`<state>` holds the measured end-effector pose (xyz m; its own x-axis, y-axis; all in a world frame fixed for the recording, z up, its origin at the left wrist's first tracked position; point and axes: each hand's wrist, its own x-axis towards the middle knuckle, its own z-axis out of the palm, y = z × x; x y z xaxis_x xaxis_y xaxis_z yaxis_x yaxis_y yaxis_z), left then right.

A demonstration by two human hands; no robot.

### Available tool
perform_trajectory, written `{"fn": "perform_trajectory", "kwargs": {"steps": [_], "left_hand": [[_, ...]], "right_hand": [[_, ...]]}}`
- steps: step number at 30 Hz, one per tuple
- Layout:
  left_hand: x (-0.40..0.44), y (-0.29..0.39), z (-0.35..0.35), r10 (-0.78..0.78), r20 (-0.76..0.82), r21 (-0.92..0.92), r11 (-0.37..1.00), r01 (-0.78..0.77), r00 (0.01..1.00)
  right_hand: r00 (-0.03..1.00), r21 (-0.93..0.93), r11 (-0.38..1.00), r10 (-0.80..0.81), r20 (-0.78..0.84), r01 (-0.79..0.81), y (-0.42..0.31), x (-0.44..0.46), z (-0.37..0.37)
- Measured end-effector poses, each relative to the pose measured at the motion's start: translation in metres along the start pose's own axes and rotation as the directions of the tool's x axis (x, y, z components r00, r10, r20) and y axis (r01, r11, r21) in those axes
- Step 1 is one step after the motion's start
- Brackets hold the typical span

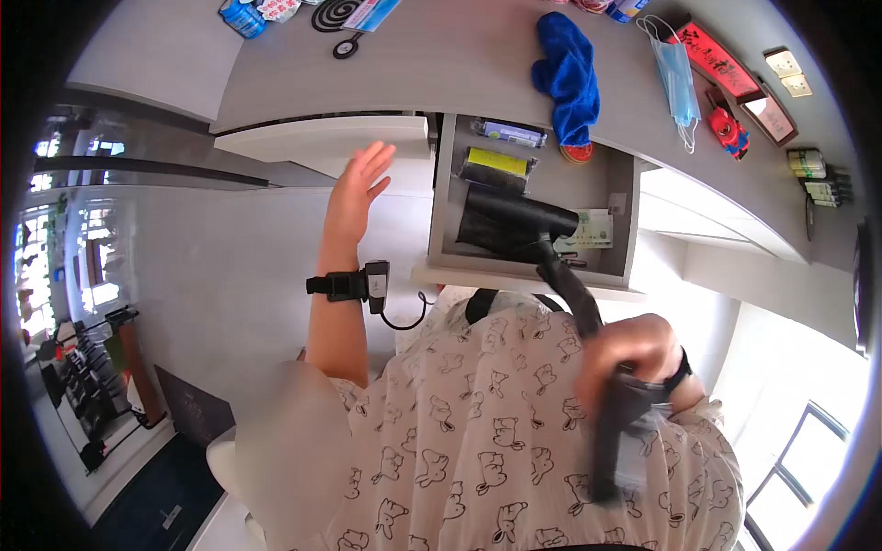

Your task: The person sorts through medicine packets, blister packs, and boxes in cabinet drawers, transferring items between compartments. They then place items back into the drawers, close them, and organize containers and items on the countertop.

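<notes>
My left hand (pixel 361 188) is raised to the left of the open drawer (pixel 446 197), with its fingers stretched out and nothing in it. In front of my chest, my right hand (pixel 634 354) is closed around a long black strap-like thing (pixel 577 296), blurred by motion. Its upper end reaches over the drawer's front edge to a black, tube-shaped thing (pixel 519 213) lying inside. Below the hand hangs another dark, smeared part; its kind is unclear. Beside the black tube lie a banknote (pixel 595 230), a yellow-green packet (pixel 496 163) and a blue-and-white packet (pixel 510 135).
Above the drawer, a blue cloth bundle (pixel 568 78) hangs over the edge of the grey desktop (pixel 441 64). Farther right lie a face mask (pixel 678 83) and a red toy (pixel 729 131). A black coil (pixel 335 14) and a blue can (pixel 243 18) stand at the back left.
</notes>
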<state>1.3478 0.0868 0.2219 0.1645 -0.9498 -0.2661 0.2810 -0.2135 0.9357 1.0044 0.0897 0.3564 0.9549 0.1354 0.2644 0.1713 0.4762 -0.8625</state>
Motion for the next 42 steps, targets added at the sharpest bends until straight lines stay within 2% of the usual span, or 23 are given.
{"fn": "perform_trajectory", "kwargs": {"steps": [4,5,6,7,8,9,11,13,17,19,20,21,22,23,25,26,29,32,37,38,39,40,42], "left_hand": [[-0.026,0.018,0.023,-0.045,0.234,0.413,0.909,-0.057,0.971],[-0.035,0.02,0.029,-0.062,0.216,0.414,0.909,-0.034,0.974],[-0.041,0.023,0.036,-0.063,0.218,0.408,0.912,-0.032,0.974],[-0.041,0.024,0.042,-0.063,0.151,0.364,0.931,0.004,0.987],[-0.044,0.024,0.045,0.024,0.126,0.357,0.931,-0.068,0.992],[-0.039,0.021,0.043,0.05,0.057,0.336,0.939,-0.066,0.997],[-0.032,0.023,0.047,0.089,0.067,0.353,0.929,-0.107,0.994],[-0.034,0.028,0.051,0.097,0.156,0.342,0.928,-0.146,0.983],[-0.043,0.028,0.068,-0.015,0.413,0.469,0.86,-0.199,0.911],[-0.053,0.027,0.089,-0.046,0.544,0.471,0.843,-0.26,0.838],[-0.056,0.022,0.099,-0.044,0.559,0.468,0.841,-0.271,0.828],[-0.058,0.016,0.109,-0.029,0.619,0.584,0.685,-0.435,0.785],[-0.061,0.01,0.115,-0.029,0.673,0.655,0.486,-0.578,0.739],[-0.063,0.001,0.116,-0.034,0.678,0.655,0.482,-0.582,0.735],[-0.063,-0.017,0.119,-0.097,0.699,0.713,0.034,-0.7,0.708],[-0.062,-0.019,0.121,-0.063,0.704,0.709,0.011,-0.705,0.708],[-0.057,-0.013,0.127,-0.156,0.602,0.798,0.073,-0.598,0.783],[-0.038,-0.004,0.131,-0.082,0.615,0.788,0.025,-0.616,0.784],[-0.012,-0.004,0.128,-0.073,0.55,0.833,-0.017,-0.552,0.832],[-0.024,-0.009,0.116,-0.064,0.521,0.853,-0.006,-0.522,0.851],[-0.008,0.003,0.138,-0.043,0.523,0.853,0.028,-0.522,0.851],[-0.009,0.006,0.141,-0.042,0.537,0.844,0.042,-0.535,0.843],[-0.016,-0.004,0.135,0.003,0.545,0.836,0.069,-0.544,0.838]], "right_hand": [[0.894,0.26,0.943,-0.29,0.342,0.207,-0.017,-0.008,-0.009],[0.986,-0.048,0.985,-0.161,0.039,0.163,-0.019,-0.01,-0.012],[0.944,-0.343,0.939,-0.119,-0.307,0.006,-0.023,-0.014,-0.018],[0.764,-0.541,0.808,-0.191,-0.616,-0.234,-0.026,-0.02,-0.024],[0.639,-0.46,0.791,-0.116,-0.76,-0.403,-0.01,-0.014,-0.044],[0.623,-0.469,0.728,-0.074,-0.779,-0.501,0.013,-0.017,-0.078],[0.416,-0.071,0.851,0.18,-0.892,-0.52,0.058,-0.018,-0.107],[0.445,-0.11,0.724,0.291,-0.847,-0.681,0.069,-0.01,-0.11],[0.52,-0.373,0.55,0.135,-0.844,-0.748,0.056,-0.029,-0.124],[0.648,-0.63,0.256,-0.017,-0.761,-0.733,0.0,-0.058,-0.14],[0.588,-0.569,0.49,-0.134,-0.798,-0.66,-0.01,-0.089,-0.162],[0.501,-0.502,0.692,-0.23,-0.835,-0.519,-0.019,-0.124,-0.183],[0.275,-0.445,0.667,-0.351,-0.895,-0.597,-0.044,-0.144,-0.182],[0.073,-0.267,0.32,-0.509,-0.858,-0.909,-0.064,-0.167,-0.188],[-0.064,0.021,0.064,-0.801,-0.595,-0.998,-0.082,-0.21,-0.204],[-0.082,0.239,-0.046,-0.863,-0.499,-0.97,-0.09,-0.225,-0.205],[-0.103,0.398,-0.085,-0.897,-0.429,-0.913,-0.092,-0.258,-0.215],[-0.236,0.345,0.032,-0.788,-0.569,-0.938,-0.095,-0.268,-0.219],[-0.233,0.366,-0.078,-0.645,-0.728,-0.927,-0.105,-0.258,-0.205],[-0.135,0.337,-0.173,-0.681,-0.72,-0.926,-0.082,-0.251,-0.214],[-0.076,0.124,-0.023,-0.674,-0.735,-0.992,-0.106,-0.267,-0.194],[-0.226,0.037,0.336,-0.545,-0.808,-0.941,-0.114,-0.252,-0.188],[-0.165,-0.195,0.48,-0.609,-0.776,-0.855,-0.095,-0.251,-0.171]]}}
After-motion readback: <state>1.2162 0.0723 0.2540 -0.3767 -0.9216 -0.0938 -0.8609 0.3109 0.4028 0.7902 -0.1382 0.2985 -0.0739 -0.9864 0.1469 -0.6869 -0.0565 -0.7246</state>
